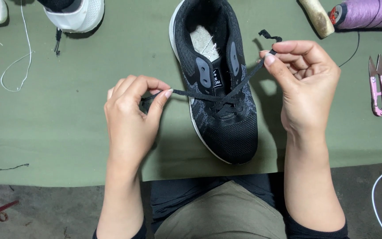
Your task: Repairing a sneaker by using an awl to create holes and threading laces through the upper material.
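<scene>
A black knit sneaker point(226, 128) with a white sole lies on the green mat point(54, 128), toe toward me. A black shoelace point(186, 93) runs out of its eyelets to both sides. My left hand point(131, 115) pinches the left end of the lace between thumb and forefinger, pulled out to the left of the shoe. My right hand point(303, 82) pinches the right end up and to the right of the shoe, its frayed tip sticking out above the fingers.
Pink thread snips point(379, 88) lie at the right. A purple thread spool point(368, 13) and a wooden handle point(317, 17) sit at the top right. A white shoe point(78, 15) and a loose white cord point(21, 62) are at the top left.
</scene>
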